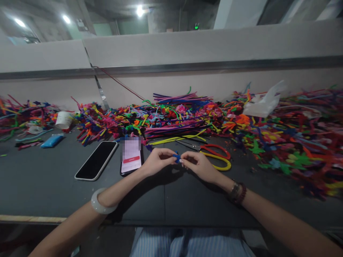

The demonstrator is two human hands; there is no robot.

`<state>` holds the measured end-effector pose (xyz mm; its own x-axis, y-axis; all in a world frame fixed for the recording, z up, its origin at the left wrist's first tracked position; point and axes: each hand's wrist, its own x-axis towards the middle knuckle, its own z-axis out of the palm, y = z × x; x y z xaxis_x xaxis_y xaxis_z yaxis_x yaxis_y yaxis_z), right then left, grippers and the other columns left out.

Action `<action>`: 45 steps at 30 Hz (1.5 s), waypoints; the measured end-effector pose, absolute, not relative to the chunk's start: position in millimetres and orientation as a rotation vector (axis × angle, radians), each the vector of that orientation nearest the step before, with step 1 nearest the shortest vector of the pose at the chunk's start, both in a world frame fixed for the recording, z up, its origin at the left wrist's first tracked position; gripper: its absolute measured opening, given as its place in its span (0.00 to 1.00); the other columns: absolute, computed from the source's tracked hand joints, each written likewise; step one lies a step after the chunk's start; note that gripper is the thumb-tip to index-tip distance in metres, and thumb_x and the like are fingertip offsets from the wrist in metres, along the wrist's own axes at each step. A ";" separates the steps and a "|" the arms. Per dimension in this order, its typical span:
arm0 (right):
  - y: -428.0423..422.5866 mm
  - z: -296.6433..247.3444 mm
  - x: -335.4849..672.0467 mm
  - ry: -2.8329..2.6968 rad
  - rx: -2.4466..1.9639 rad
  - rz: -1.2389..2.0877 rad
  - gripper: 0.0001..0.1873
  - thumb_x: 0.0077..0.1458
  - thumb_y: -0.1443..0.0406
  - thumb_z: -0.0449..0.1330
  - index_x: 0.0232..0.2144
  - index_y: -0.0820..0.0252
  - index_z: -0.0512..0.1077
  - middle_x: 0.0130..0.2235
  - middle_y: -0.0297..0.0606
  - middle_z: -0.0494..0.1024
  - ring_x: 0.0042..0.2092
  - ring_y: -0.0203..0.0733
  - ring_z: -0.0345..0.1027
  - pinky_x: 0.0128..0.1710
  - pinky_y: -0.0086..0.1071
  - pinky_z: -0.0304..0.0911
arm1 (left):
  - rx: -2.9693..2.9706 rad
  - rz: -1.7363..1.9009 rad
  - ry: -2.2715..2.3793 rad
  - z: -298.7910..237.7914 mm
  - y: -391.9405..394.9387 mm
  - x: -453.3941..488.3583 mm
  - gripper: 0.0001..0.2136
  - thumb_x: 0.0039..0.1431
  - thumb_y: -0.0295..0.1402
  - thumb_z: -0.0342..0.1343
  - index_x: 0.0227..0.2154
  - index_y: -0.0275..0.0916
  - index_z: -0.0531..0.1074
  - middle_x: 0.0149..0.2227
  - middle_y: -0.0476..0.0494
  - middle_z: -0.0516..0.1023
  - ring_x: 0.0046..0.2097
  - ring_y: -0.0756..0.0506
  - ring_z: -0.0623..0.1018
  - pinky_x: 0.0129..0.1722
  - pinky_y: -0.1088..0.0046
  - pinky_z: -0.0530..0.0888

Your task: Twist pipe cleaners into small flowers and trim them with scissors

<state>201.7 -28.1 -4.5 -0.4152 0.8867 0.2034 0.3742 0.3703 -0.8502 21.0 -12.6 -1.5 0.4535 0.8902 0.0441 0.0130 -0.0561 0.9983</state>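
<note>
Between my fingertips is a small blue pipe cleaner piece (pixel 177 157), bent into a compact shape that the fingers partly hide. My left hand (pixel 158 161) pinches it from the left side. From the right, my right hand (pixel 197 165) grips it with thumb and forefinger. Both hands are held just above the dark table (pixel 150 203). Scissors (pixel 216 151) with one red and one yellow handle loop lie behind my right hand, partly covered by it. Yellow pipe cleaners (pixel 178 138) rest just beyond the hands.
A phone with a lit screen (pixel 131 157) lies beside my left forearm, and a dark-screened phone (pixel 96 160) is farther left. Heaped pipe cleaners (pixel 184 116) line the wall. A white cup (pixel 63 120), blue packet (pixel 52 140) and plastic bag (pixel 264 103) sit among them.
</note>
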 end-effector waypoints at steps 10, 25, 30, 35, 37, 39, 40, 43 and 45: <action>-32.5 2.2 202.1 -2.071 -1.094 0.919 0.09 0.52 0.64 0.53 0.25 0.63 0.70 0.24 0.33 0.71 0.27 0.33 0.62 0.26 0.25 0.56 | 1.582 0.766 0.907 0.2 -14.7 19.1 0.10 0.46 0.33 0.56 0.26 0.30 0.75 0.24 0.43 0.76 0.27 0.50 0.74 0.29 0.77 0.69; -27.8 -4.8 201.6 -1.899 -1.088 1.109 0.10 0.50 0.60 0.54 0.29 0.62 0.70 0.26 0.34 0.71 0.28 0.34 0.64 0.28 0.26 0.61 | 1.319 0.905 0.794 -4.4 -8.8 20.9 0.11 0.41 0.33 0.61 0.28 0.31 0.70 0.25 0.46 0.74 0.27 0.51 0.74 0.33 0.74 0.71; -28.1 -5.2 202.8 -1.886 -1.102 1.061 0.10 0.51 0.60 0.54 0.29 0.62 0.69 0.25 0.34 0.71 0.27 0.34 0.64 0.27 0.26 0.60 | 1.476 0.922 0.835 -2.4 -12.2 20.1 0.11 0.43 0.34 0.59 0.29 0.31 0.72 0.27 0.43 0.75 0.30 0.49 0.75 0.34 0.74 0.70; -29.5 -5.0 201.5 -1.925 -1.101 1.020 0.09 0.51 0.62 0.53 0.27 0.62 0.69 0.25 0.34 0.71 0.28 0.35 0.64 0.28 0.26 0.60 | 1.553 0.914 0.897 -1.4 -13.3 20.6 0.12 0.44 0.34 0.58 0.30 0.31 0.74 0.28 0.42 0.76 0.30 0.49 0.74 0.33 0.75 0.70; -30.5 -4.4 200.4 -1.942 -1.102 0.992 0.09 0.51 0.63 0.53 0.27 0.62 0.69 0.25 0.34 0.72 0.27 0.35 0.64 0.27 0.26 0.60 | 1.574 0.880 0.906 -1.2 -13.5 20.6 0.12 0.45 0.35 0.57 0.29 0.30 0.74 0.27 0.42 0.76 0.29 0.49 0.74 0.32 0.76 0.69; -31.4 -3.5 199.9 -1.961 -1.104 0.975 0.08 0.51 0.64 0.53 0.26 0.62 0.69 0.24 0.34 0.72 0.27 0.34 0.64 0.27 0.26 0.59 | 1.580 0.848 0.914 -0.7 -14.0 20.2 0.12 0.45 0.36 0.57 0.29 0.30 0.75 0.26 0.43 0.76 0.28 0.50 0.73 0.30 0.76 0.69; -31.8 -2.9 200.0 -1.975 -1.107 0.968 0.09 0.51 0.64 0.53 0.26 0.62 0.69 0.24 0.34 0.72 0.27 0.34 0.64 0.27 0.26 0.59 | 1.582 0.834 0.917 -0.4 -14.1 19.8 0.12 0.45 0.36 0.57 0.28 0.30 0.75 0.26 0.43 0.76 0.28 0.50 0.73 0.30 0.76 0.69; -32.7 -0.5 201.4 -2.048 -1.116 0.930 0.10 0.51 0.64 0.53 0.25 0.62 0.71 0.23 0.34 0.72 0.26 0.35 0.64 0.25 0.26 0.58 | 1.588 0.766 0.905 0.3 -14.2 18.5 0.11 0.45 0.35 0.57 0.28 0.30 0.75 0.25 0.43 0.76 0.27 0.50 0.73 0.30 0.76 0.69; -32.8 1.4 202.4 -2.090 -1.112 0.908 0.10 0.51 0.64 0.53 0.25 0.62 0.71 0.23 0.35 0.73 0.26 0.34 0.64 0.25 0.25 0.57 | 1.588 0.727 0.881 0.0 -13.7 18.0 0.11 0.45 0.35 0.57 0.27 0.31 0.75 0.25 0.43 0.76 0.27 0.50 0.73 0.30 0.76 0.69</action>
<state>202.4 -32.8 1.4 -0.4715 0.8626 0.1833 0.4551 0.4161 -0.7873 18.0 -13.7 0.0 0.5305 0.8477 -0.0021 0.1585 -0.0967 0.9826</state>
